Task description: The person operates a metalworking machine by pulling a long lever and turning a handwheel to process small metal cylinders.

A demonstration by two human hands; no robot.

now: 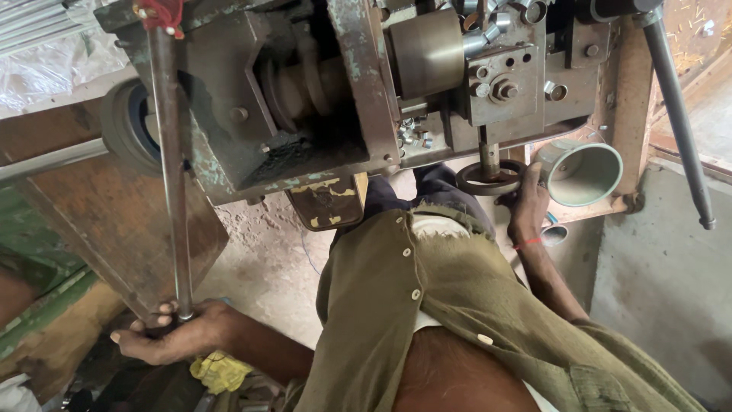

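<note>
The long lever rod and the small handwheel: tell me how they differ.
The long lever rod is a thin straight bar running from the machine to the left hand; the small handwheel is a round dark ring on a short shaft. The left hand's grip wraps the rod's end; the right hand rests on the wheel's rim. Both are metal controls.

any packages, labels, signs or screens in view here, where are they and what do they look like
No labels, signs or screens show.
Crumpled clear plastic sheet: top left corner behind the machine, whitish and translucent, the only wrapping-like thing.
Worn grey-green metal machine: top centre, bare chipped paint, no plate or sticker visible.
Left hand grips the long steel lever rod; right hand rests on the small dark handwheel; neither carries a tag.
</note>
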